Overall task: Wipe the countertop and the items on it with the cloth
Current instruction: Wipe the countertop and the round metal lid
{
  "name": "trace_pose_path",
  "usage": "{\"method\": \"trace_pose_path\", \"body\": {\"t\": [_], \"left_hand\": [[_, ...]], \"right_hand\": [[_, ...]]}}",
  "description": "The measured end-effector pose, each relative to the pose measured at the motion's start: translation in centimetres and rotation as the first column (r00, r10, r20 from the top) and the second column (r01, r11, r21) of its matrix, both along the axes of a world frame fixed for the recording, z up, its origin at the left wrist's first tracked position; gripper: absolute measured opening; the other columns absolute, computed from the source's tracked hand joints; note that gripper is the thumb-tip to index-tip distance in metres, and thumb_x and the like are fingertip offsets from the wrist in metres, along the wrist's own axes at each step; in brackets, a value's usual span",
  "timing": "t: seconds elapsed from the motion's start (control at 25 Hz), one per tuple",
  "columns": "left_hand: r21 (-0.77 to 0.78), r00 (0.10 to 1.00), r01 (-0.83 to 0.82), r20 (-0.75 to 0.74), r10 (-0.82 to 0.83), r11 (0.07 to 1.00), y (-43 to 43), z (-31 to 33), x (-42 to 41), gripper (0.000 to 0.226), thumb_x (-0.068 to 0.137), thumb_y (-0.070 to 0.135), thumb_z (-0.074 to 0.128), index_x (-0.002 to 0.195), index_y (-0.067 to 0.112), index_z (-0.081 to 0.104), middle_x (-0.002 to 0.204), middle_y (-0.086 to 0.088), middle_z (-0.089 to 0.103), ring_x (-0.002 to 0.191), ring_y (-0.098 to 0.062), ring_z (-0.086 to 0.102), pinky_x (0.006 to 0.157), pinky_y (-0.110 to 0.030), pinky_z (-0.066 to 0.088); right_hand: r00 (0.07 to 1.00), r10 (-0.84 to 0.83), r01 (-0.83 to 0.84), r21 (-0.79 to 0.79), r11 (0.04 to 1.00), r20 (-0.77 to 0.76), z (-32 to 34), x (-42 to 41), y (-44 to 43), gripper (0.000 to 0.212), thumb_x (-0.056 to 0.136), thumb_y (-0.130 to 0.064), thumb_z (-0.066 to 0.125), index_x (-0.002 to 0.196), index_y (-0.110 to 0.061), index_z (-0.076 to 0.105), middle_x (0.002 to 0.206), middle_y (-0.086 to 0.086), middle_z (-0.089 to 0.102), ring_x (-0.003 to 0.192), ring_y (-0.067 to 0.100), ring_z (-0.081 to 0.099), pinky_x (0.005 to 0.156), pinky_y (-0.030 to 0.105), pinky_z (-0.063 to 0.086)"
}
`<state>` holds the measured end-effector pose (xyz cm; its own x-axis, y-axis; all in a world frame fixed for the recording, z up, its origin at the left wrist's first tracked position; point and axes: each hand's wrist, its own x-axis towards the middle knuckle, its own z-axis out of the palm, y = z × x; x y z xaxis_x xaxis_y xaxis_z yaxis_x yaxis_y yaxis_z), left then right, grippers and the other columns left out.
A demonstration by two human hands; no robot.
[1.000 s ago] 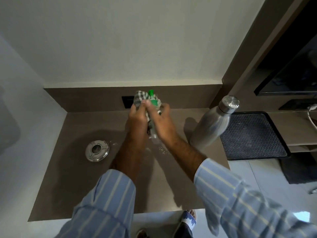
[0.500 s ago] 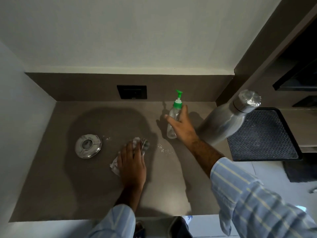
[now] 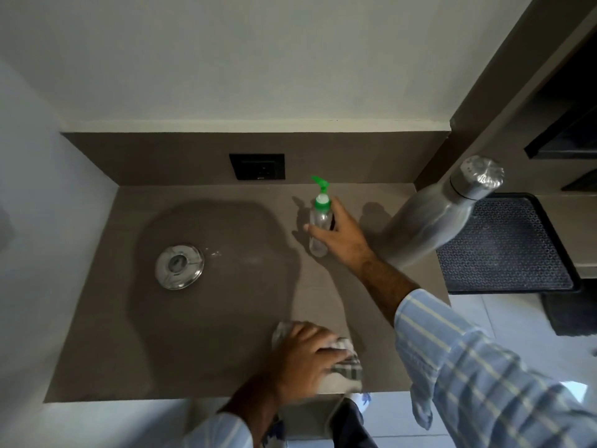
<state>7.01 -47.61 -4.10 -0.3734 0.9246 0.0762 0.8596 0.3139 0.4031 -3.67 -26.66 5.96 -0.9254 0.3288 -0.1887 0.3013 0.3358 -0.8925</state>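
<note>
My left hand (image 3: 305, 357) presses a checked cloth (image 3: 347, 368) flat on the brown countertop (image 3: 226, 318), close to its front edge. My right hand (image 3: 339, 237) is wrapped around a clear pump bottle with a green top (image 3: 319, 218), which stands upright near the back of the counter. A tall steel water bottle (image 3: 436, 218) stands just right of that hand. A round steel lid (image 3: 179, 266) lies on the counter's left part.
A black wall socket (image 3: 257, 166) sits in the backsplash behind the pump bottle. A black perforated mat (image 3: 504, 247) lies to the right of the counter on a lower surface. White walls enclose the counter at the left and back.
Both hands held the pump bottle in the cloth; the right hand then stood the bottle on the counter. The left hand has dragged the cloth from mid-counter to the front edge.
</note>
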Motion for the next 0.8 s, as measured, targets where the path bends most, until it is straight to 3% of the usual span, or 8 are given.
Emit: {"method": "trace_pose_path", "body": {"t": [0.08, 0.16, 0.24, 0.4, 0.48, 0.64, 0.72, 0.8], "left_hand": [[0.041, 0.920, -0.370, 0.159, 0.359, 0.928, -2.0, 0.7, 0.4, 0.033, 0.093, 0.041, 0.049, 0.117, 0.028, 0.067, 0.105, 0.002, 0.070, 0.096, -0.021, 0.065, 0.084, -0.042, 0.055], [-0.003, 0.560, -0.787, 0.418, 0.715, 0.617, -3.6, 1.9, -1.8, 0.038, 0.095, 0.051, 0.040, 0.102, 0.025, 0.067, 0.090, 0.002, 0.072, 0.086, -0.021, 0.070, 0.076, -0.038, 0.059], [-0.014, 0.299, -0.925, 0.588, 0.751, 0.380, -5.2, 2.6, -4.8, 0.039, 0.095, 0.050, 0.045, 0.103, 0.020, 0.068, 0.096, -0.003, 0.075, 0.093, -0.024, 0.071, 0.082, -0.036, 0.058], [0.038, 0.204, -0.970, 0.660, 0.723, 0.239, -7.9, 4.0, -8.4, 0.036, 0.098, 0.039, 0.053, 0.115, 0.011, 0.066, 0.110, 0.000, 0.068, 0.106, -0.020, 0.065, 0.090, -0.033, 0.047], [0.021, 0.146, -0.983, 0.682, 0.717, 0.180, -9.3, 4.3, -9.0, 0.037, 0.103, 0.036, 0.053, 0.130, 0.012, 0.061, 0.116, 0.006, 0.061, 0.113, -0.015, 0.059, 0.094, -0.029, 0.043], [0.015, -0.025, -0.999, 0.728, 0.685, -0.052, -13.5, 5.9, -11.5, 0.047, 0.105, 0.040, 0.047, 0.144, 0.013, 0.051, 0.136, -0.011, 0.062, 0.117, -0.023, 0.060, 0.097, -0.037, 0.051], [0.031, -0.090, -0.986, 0.728, 0.680, -0.164, -15.8, 6.5, -14.3, 0.048, 0.106, 0.038, 0.046, 0.144, 0.010, 0.050, 0.142, -0.017, 0.060, 0.123, -0.028, 0.060, 0.100, -0.037, 0.048], [-0.014, -0.130, -0.989, 0.547, 0.827, -0.147, -17.6, 6.0, -17.5, 0.048, 0.106, 0.037, 0.045, 0.138, 0.003, 0.054, 0.137, -0.025, 0.061, 0.124, -0.038, 0.061, 0.102, -0.044, 0.047]], "right_hand": [[0.998, 0.059, -0.059, -0.029, 0.998, 0.002, -1.2, 0.7, -1.9, 0.048, 0.084, -0.010, 0.080, 0.128, -0.010, 0.060, 0.113, 0.003, 0.070, 0.106, 0.023, 0.067, 0.095, 0.042, 0.055], [0.996, 0.086, -0.086, -0.099, 0.991, -0.011, -2.4, 1.0, -3.7, 0.054, 0.085, -0.001, 0.078, 0.134, -0.012, 0.058, 0.116, 0.003, 0.068, 0.110, 0.024, 0.067, 0.099, 0.042, 0.053], [0.993, 0.112, -0.116, -0.140, 0.983, -0.038, -3.1, 1.1, -5.0, 0.056, 0.086, 0.001, 0.076, 0.135, -0.020, 0.056, 0.120, 0.004, 0.068, 0.111, 0.023, 0.067, 0.103, 0.044, 0.053], [0.987, 0.152, -0.154, -0.036, 0.987, -0.055, -3.5, 0.9, -6.4, 0.060, 0.081, -0.031, 0.079, 0.136, -0.022, 0.056, 0.128, 0.008, 0.070, 0.116, 0.027, 0.067, 0.103, 0.052, 0.054], [0.984, 0.178, -0.179, -0.026, 0.984, -0.032, -3.5, 0.6, -6.2, 0.069, 0.079, -0.032, 0.082, 0.141, -0.021, 0.054, 0.132, 0.007, 0.068, 0.120, 0.025, 0.065, 0.105, 0.053, 0.052], [0.987, 0.078, -0.092, 0.094, 0.991, 0.140, -4.3, 3.8, -6.1, 0.108, 0.059, -0.049, 0.097, 0.149, -0.024, 0.043, 0.137, -0.009, 0.050, 0.127, 0.012, 0.050, 0.111, 0.037, 0.047], [0.987, 0.030, -0.079, 0.318, 0.945, 0.156, -6.0, 6.8, -8.4, 0.089, 0.063, -0.069, 0.086, 0.131, -0.022, 0.053, 0.118, -0.007, 0.052, 0.109, 0.013, 0.055, 0.094, 0.032, 0.053], [0.985, 0.124, -0.155, 0.305, 0.940, 0.117, -7.6, 6.7, -12.7, 0.058, 0.082, -0.067, 0.071, 0.116, -0.022, 0.059, 0.103, -0.004, 0.057, 0.090, 0.012, 0.056, 0.080, 0.029, 0.051]]}}
